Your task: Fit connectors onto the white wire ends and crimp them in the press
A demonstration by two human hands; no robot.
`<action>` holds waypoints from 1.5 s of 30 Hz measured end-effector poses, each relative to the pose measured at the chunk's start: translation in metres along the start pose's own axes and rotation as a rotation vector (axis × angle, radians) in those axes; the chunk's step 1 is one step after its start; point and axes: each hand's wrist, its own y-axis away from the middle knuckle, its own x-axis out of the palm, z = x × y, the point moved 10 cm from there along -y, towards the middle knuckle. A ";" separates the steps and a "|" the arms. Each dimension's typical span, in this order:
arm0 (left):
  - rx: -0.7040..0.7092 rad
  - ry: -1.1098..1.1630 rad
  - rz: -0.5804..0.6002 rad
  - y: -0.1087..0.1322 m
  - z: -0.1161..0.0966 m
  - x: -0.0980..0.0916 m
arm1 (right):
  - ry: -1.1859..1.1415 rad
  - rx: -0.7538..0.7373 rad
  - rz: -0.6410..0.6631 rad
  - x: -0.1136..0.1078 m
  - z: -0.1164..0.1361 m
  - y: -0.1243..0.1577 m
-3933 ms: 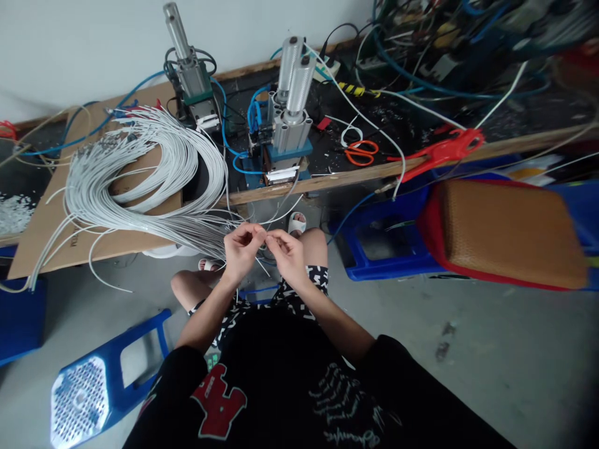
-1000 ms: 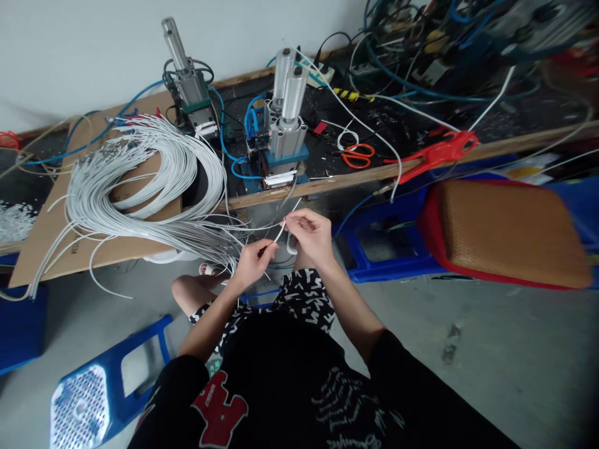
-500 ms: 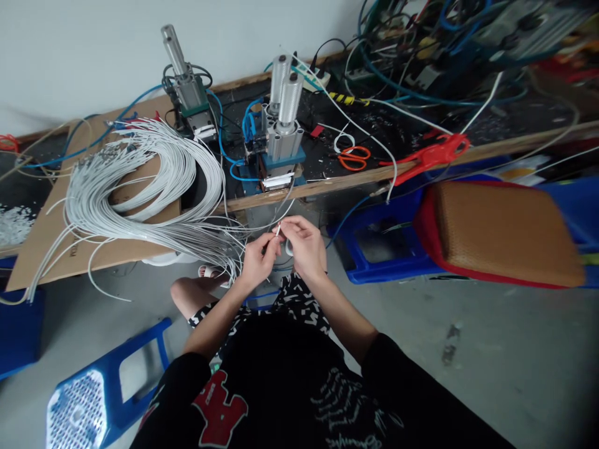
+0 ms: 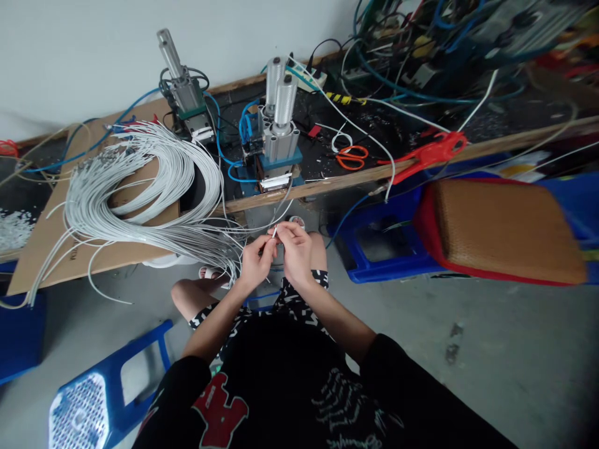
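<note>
My left hand [image 4: 257,260] and my right hand [image 4: 294,248] meet fingertip to fingertip above my lap, in front of the bench edge. Both are closed in a pinch on a thin white cable end [image 4: 274,231], which tilts upward between the fingers. Its tip is too small to make out. To the left, a large coiled bundle of white cables [image 4: 187,231] lies on a cardboard sheet [image 4: 107,262], its loose ends hanging off near my left hand. Just beyond my hands stands a pneumatic press [image 4: 281,140] with a knurled metal cylinder.
Another press [image 4: 180,81] stands behind the bundle. Orange-handled scissors [image 4: 350,158] and red pliers [image 4: 433,153] lie along the bench edge [image 4: 322,184]. A padded brown seat [image 4: 505,231] is on the right, a blue stool [image 4: 112,380] at lower left.
My right hand has shifted slightly left and its wrist has turned, bringing the right knee into view. The pinched cable end moved a little left and down. Both hands keep their pinch.
</note>
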 end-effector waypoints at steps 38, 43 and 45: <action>0.040 -0.422 0.106 -0.052 -0.001 0.019 | 0.015 0.021 0.086 -0.001 -0.009 -0.084; 0.023 -0.439 0.099 -0.052 0.000 0.015 | 0.033 0.040 0.128 0.010 -0.010 -0.097; 0.024 -0.452 0.088 -0.052 0.001 0.013 | 0.030 0.050 0.121 0.012 -0.013 -0.101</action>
